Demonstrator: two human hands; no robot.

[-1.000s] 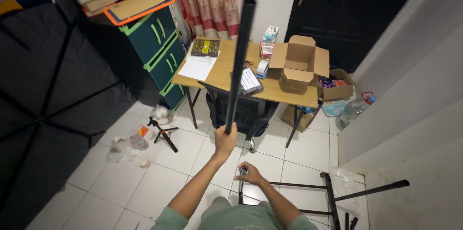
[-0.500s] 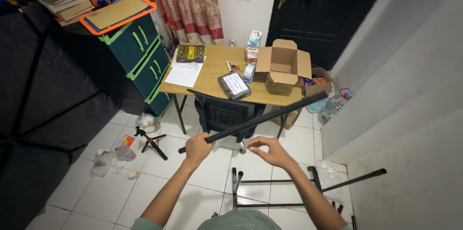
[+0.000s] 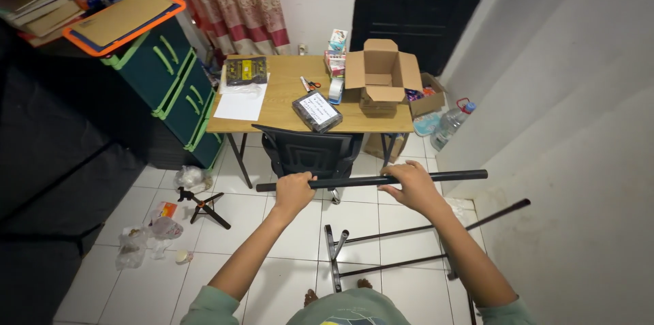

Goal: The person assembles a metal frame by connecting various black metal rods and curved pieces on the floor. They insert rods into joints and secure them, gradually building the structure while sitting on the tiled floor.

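Long black pole (image 3: 371, 180), matte and round, nearly horizontal above the white tiled floor (image 3: 272, 229), slightly raised rightward.

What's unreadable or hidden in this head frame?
- Black pole: middle sections covered by left hand and right hand, head view.
- Stand on the floor: lower end cut off by the bottom edge and the right forearm.
- Open cardboard box: inside hidden by its walls.
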